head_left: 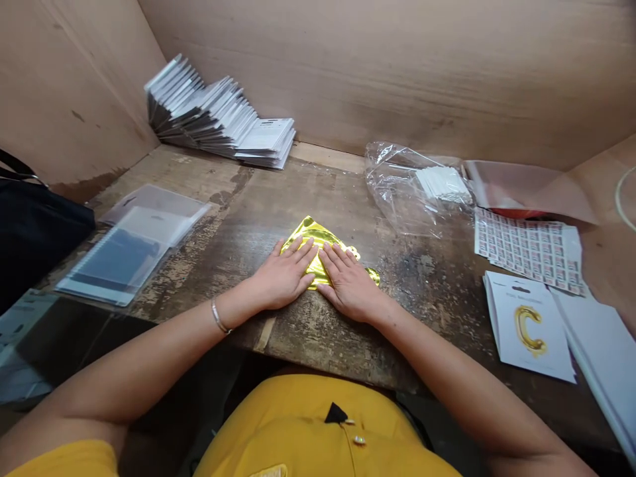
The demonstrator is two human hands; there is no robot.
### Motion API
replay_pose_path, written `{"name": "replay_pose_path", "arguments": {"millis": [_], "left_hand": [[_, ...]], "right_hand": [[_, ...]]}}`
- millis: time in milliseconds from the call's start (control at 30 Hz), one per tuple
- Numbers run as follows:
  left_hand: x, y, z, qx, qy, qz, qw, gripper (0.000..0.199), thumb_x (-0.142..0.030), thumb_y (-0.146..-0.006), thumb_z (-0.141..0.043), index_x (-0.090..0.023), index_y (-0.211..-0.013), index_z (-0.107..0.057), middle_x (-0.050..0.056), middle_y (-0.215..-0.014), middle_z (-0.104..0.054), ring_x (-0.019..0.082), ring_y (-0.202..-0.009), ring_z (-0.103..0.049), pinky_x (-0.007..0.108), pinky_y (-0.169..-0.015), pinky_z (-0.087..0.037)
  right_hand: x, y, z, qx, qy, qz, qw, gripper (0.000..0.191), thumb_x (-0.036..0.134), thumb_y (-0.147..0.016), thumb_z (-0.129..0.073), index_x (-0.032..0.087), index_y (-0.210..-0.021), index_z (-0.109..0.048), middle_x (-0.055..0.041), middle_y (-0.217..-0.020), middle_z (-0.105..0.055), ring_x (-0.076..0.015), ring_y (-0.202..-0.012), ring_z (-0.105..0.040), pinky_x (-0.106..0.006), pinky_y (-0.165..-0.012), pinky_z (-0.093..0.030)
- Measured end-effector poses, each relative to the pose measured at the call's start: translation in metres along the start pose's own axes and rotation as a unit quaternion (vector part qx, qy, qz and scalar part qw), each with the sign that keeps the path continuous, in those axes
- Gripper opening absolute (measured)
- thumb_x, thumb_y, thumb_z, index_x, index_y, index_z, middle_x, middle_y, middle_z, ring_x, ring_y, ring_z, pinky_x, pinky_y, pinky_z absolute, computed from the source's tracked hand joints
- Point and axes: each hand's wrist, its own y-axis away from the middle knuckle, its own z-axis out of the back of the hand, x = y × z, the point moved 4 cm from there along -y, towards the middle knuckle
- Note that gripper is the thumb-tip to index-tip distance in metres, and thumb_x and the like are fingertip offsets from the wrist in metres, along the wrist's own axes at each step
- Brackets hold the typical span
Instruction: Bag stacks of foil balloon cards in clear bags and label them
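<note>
- Left hand: open, palm down, fingers spread flat, gripping nothing; a metal bangle circles the wrist.
- Right hand: open and flat in the same way, just beside the left hand, also not gripping.
- Folded gold foil balloon: lies beneath and between both hands, pressed flat on the worn wooden surface; one small end shows past the right hand.
- Beyond the hands: fanned row of white packaged cards against a plywood wall.
- Right of the hands: clear plastic bag holding white strips; printed label sheet; white card printed with a gold letter C.
- Left of the hands: clear plastic sleeves; black bag farther out.
</note>
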Motion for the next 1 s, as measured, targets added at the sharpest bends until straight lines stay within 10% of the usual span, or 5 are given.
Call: {"name": "replay_pose_path", "arguments": {"millis": [167,433,667,800,1000], "left_hand": [[0.0,0.006,-0.015,0.001,0.007,0.005,1.0,0.059,-0.04,-0.099,-0.028,-0.015,-0.152,-0.023,0.009,-0.159,-0.019,0.03,-0.147,-0.014,0.054,-0.117,-0.014],[0.006,0.0,-0.01,-0.002,0.005,-0.016,1.0,0.056,-0.039,-0.099,-0.03,-0.016,-0.151,-0.026,0.01,-0.158,-0.024,0.03,-0.146,-0.018,0.055,-0.115,-0.018],[-0.033,0.019,0.017,-0.206,0.019,-0.073,0.976,0.038,-0.038,-0.092,-0.055,-0.012,-0.12,-0.059,0.016,-0.119,-0.062,0.028,-0.109,-0.057,0.042,-0.095,-0.047],[-0.049,0.04,0.005,-0.172,0.033,-0.141,0.974,0.024,-0.016,-0.096,-0.043,-0.014,-0.086,-0.064,0.007,-0.079,-0.063,0.018,-0.073,-0.058,0.03,-0.068,-0.051],[-0.027,0.066,0.001,-0.195,0.115,-0.118,0.967,0.018,-0.018,-0.096,-0.047,-0.016,-0.096,-0.064,0.007,-0.094,-0.069,0.017,-0.09,-0.064,0.029,-0.082,-0.053]], "right_hand": [[-0.019,0.028,0.032,-0.054,0.02,0.017,0.998,0.088,0.047,-0.083,-0.063,0.005,-0.15,-0.025,-0.0196,-0.158,-0.019,-0.0312,-0.147,-0.01,-0.051,-0.119,-0.015],[-0.017,0.04,0.022,-0.09,0.015,0.083,0.992,0.039,0.006,-0.087,-0.048,0.012,-0.123,-0.062,-0.0118,-0.132,-0.061,-0.0245,-0.126,-0.053,-0.041,-0.109,-0.041],[0.024,0.049,0.032,-0.018,0.107,-0.078,0.991,0.035,0.002,-0.09,-0.042,0.003,-0.12,-0.06,-0.0193,-0.105,-0.07,-0.0258,-0.088,-0.069,-0.035,-0.077,-0.056],[0.035,0.064,0.037,0.018,0.026,-0.024,0.999,0.048,0.012,-0.088,-0.055,0.006,-0.136,-0.05,-0.0184,-0.128,-0.062,-0.0291,-0.116,-0.059,-0.042,-0.099,-0.049],[-0.005,0.086,0.023,0.016,-0.189,0.073,0.979,0.06,0.028,-0.081,-0.069,0.023,-0.138,-0.051,-0.0083,-0.148,-0.044,-0.0281,-0.143,-0.029,-0.052,-0.115,-0.03]]}}
